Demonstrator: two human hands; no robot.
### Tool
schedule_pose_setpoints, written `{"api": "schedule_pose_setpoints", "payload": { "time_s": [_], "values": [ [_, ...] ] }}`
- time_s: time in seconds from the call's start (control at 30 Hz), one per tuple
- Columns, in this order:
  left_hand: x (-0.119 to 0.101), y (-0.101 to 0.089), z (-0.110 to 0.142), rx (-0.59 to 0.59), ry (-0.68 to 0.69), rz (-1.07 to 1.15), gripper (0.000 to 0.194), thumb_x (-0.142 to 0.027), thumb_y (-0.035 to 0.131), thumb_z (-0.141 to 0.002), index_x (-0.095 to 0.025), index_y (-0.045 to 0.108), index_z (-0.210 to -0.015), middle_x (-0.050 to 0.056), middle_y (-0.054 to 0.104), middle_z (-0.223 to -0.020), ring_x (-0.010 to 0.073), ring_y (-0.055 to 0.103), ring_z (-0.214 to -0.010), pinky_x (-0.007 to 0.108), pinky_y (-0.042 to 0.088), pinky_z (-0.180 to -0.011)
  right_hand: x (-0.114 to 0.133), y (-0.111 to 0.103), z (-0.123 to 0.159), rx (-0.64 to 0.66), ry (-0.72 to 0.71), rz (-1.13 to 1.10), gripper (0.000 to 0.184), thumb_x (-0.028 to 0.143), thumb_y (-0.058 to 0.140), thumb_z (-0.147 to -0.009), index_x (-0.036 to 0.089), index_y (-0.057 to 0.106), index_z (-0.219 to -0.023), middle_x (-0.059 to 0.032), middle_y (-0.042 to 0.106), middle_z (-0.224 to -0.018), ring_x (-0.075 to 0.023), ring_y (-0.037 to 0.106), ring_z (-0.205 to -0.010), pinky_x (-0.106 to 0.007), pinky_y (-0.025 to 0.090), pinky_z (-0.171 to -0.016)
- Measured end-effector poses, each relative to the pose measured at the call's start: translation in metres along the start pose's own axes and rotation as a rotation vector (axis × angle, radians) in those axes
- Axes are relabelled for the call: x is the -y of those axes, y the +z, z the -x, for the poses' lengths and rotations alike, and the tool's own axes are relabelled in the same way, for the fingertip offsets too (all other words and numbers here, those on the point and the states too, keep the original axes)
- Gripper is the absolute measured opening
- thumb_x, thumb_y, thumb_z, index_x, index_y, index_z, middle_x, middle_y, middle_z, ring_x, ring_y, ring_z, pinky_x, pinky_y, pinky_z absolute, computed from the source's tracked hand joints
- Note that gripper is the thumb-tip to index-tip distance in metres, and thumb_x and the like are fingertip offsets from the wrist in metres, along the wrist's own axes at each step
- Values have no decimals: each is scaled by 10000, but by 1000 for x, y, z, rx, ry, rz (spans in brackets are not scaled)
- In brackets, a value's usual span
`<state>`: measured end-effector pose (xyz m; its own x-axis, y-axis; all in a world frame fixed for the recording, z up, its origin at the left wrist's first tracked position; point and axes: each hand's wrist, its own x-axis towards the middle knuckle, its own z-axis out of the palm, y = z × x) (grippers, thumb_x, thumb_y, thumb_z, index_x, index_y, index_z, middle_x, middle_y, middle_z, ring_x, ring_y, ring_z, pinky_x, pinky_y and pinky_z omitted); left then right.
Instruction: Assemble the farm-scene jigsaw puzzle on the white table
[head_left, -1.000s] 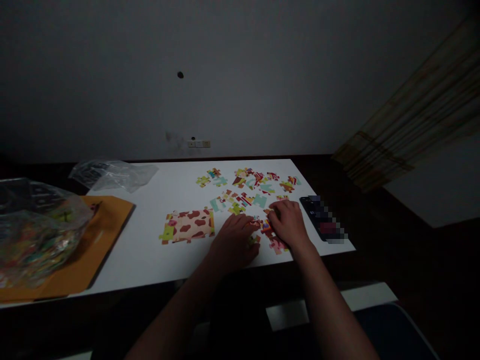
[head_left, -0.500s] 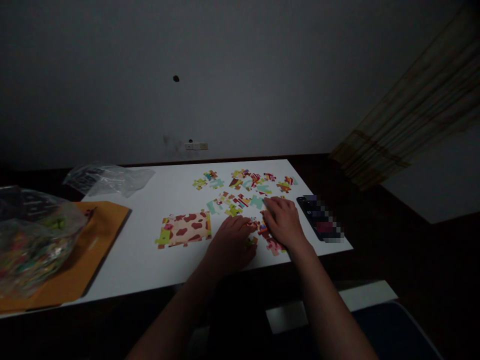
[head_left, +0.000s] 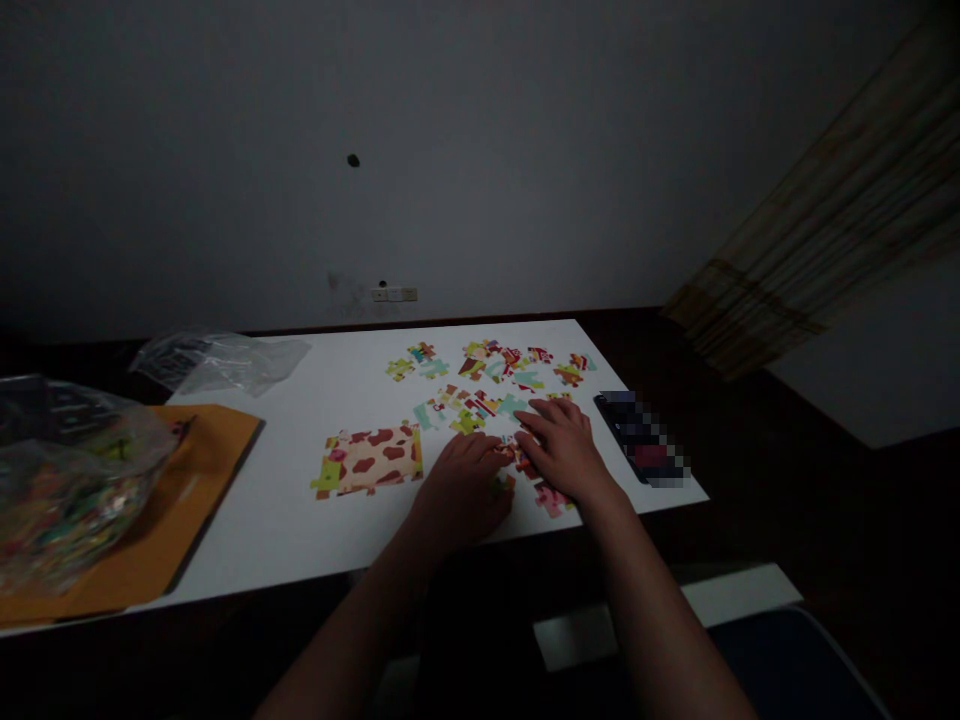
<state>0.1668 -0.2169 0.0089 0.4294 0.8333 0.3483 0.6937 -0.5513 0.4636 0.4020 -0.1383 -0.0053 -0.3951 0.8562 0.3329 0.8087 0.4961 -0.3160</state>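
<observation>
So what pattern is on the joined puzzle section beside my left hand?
The joined puzzle section mostly shows reddish-brown patches on cream, clearest in the head view.

Dim light leaves the wall (head_left: 525,180) gray and the floor (head_left: 757,470) nearly black; the white tabletop (head_left: 277,520) looks brightest. Coarse pixelation covers part of the smartphone (head_left: 626,435).

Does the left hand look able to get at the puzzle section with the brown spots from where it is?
Probably yes: the brown-spotted section lies flat on the white table, just left of the left hand, and nothing visible stands between them.
</observation>
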Motion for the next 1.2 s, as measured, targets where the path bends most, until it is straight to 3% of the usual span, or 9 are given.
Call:
{"api": "schedule_pose_setpoints", "payload": {
  "time_s": [0.63, 0.73, 0.87, 1.03, 1.2],
  "values": [
    [-4, -5, -4, 0, -10, -5, 386, -192, 693, -975, -246, 720, -1356, 129, 739, -1424, 318, 685, -1334, 573, 557, -1199, -2, 0, -3, -7, 50, -39, 318, 396, 594, -1120, 302, 833, -1307, -86, 753, -1457, -370, 534, -1418, -593, 444, -1190],
    [-3, -3, -4, -12, 0, -7, 378, -197, 690, -992, -242, 718, -1367, 133, 745, -1418, 321, 690, -1325, 587, 565, -1187, -1, -1, -4, -33, 167, 33, 344, 412, 584, -1116, 276, 830, -1316, -118, 705, -1532, -383, 513, -1463, -589, 440, -1203],
    [0, -2, -3, -30, -2, 2, 358, -213, 698, -997, -250, 722, -1352, 126, 753, -1405, 331, 690, -1326, 609, 568, -1185, -1, 0, -4, -50, 367, 162, 511, 433, 557, -1119, 199, 698, -1551, -212, 550, -1701, -458, 450, -1567, -644, 404, -1241],
    [0, -3, -3, -22, 7, 10, 378, -199, 697, -994, -247, 716, -1368, 128, 751, -1407, 329, 692, -1319, 611, 575, -1172, -3, -1, -4, 75, 186, 119, 514, 422, 519, -1144, 214, 660, -1592, -191, 567, -1696, -382, 486, -1585, -572, 387, -1293],
    [-2, -3, -3, -27, 2, 7, 371, -203, 703, -1003, -235, 714, -1372, 126, 751, -1407, 329, 689, -1317, 609, 579, -1161, -7, -3, -4, 47, 120, 17, 417, 389, 537, -1138, 251, 755, -1466, -148, 643, -1621, -320, 554, -1529, -528, 421, -1283]
  ]
}}
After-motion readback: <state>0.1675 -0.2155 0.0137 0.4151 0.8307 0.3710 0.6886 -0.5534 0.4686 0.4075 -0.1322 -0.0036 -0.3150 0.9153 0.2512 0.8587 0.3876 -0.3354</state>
